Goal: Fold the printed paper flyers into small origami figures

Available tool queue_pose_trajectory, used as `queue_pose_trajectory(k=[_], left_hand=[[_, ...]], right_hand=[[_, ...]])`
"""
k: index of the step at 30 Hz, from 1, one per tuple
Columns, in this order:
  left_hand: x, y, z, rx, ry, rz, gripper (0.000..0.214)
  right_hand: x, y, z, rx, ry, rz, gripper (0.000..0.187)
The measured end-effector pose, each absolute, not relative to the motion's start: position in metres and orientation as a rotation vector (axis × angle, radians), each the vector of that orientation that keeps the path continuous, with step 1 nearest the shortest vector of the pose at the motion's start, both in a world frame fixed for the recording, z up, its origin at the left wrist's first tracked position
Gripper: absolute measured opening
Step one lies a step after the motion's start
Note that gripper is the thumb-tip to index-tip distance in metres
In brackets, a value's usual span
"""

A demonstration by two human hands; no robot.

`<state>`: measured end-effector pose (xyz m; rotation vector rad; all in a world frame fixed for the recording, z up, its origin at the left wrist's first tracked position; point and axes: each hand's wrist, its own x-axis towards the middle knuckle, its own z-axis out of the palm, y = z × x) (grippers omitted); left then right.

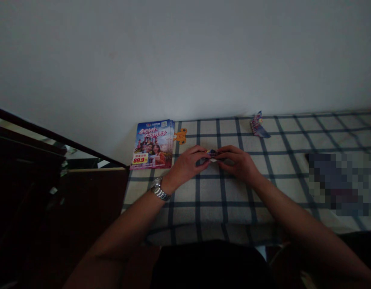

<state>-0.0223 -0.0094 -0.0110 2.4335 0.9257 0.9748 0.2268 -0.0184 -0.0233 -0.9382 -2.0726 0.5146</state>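
I'm watching left hand (185, 162) and right hand (238, 163) closing in, fingers (205, 151) pinching folded flyer piece (212, 155) from both ends, steadying it between them; flyer stack (152, 144) sitting at back-left corner of checked cloth (233, 210).

The only view is worn on the person's head and looks forward and down past the forearms. The left hand (185, 163) and right hand (238, 163) sit fairly near, on a checked cloth (209, 190), with a white wall (185, 60) beyond.

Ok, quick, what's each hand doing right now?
Left hand: closed, pinching a folded paper.
Right hand: closed, pinching the same folded paper.
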Motion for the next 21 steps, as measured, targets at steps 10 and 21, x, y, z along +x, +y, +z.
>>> queue_pose_trajectory(k=[10,21], left_hand=[[-0.0232,-0.0111,-0.0070,2.357,0.986,0.939,0.029],[-0.0224,-0.0097,-0.0073,2.181,1.033,0.956,0.021]], right_hand=[[0.2250,-0.0211,-0.0151,-0.967,-2.026,0.634,0.014],[0.2234,-0.0232,-0.0171,-1.107,-1.779,0.908,0.019]])
